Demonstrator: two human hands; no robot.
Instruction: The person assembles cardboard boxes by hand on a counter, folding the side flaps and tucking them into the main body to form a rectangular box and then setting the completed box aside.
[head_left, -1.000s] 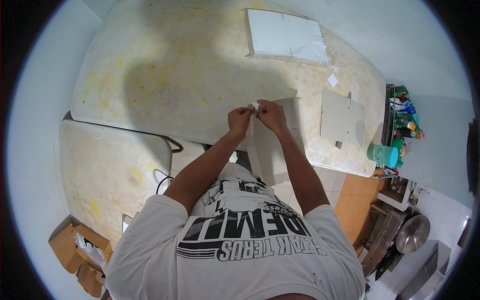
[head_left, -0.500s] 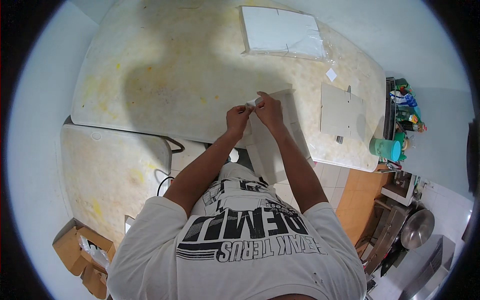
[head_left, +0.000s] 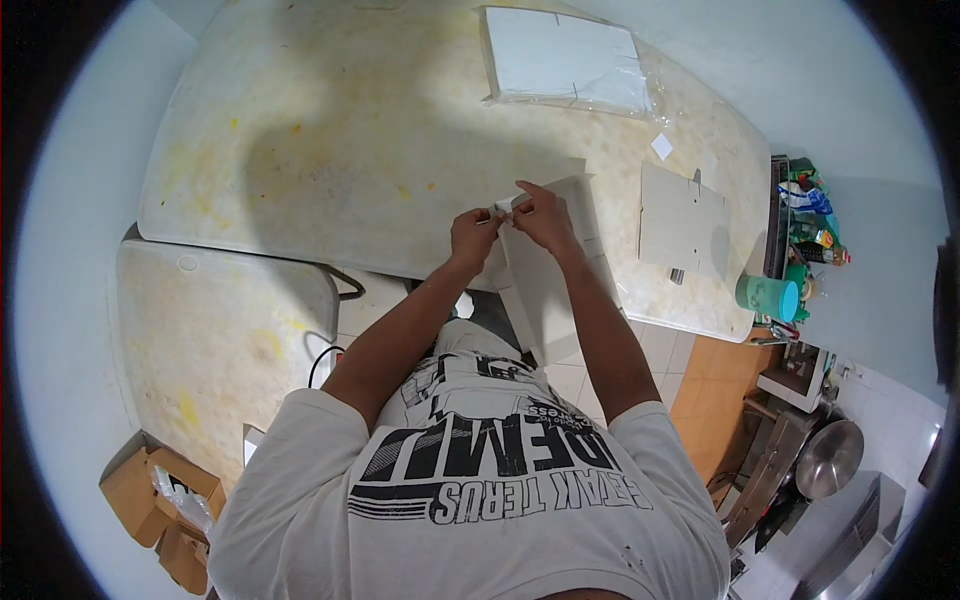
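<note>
A pale grey cardboard sheet with creased edges (head_left: 543, 295) lies partly on the table and hangs over its front edge toward my body. My left hand (head_left: 474, 238) pinches the sheet's left far corner, where a small white flap shows. Close beside it, my right hand (head_left: 543, 220) grips the same corner with thumb and bent fingers, its forefinger raised. The two hands almost touch. My fingers partly hide the corner, so its exact fold cannot be made out.
A stack of white sheets in clear plastic (head_left: 565, 60) lies at the back. To the right are a flat grey cardboard piece (head_left: 682, 222), a small white square (head_left: 661, 146) and a green tub (head_left: 768, 297). An open brown carton (head_left: 150, 495) stands lower left; a metal pan (head_left: 830, 458) lower right.
Both hands stay at the sheet's corner. My right fingers have bent a little closer to my left hand, and less of the white flap shows. The whole view has shifted slightly.
</note>
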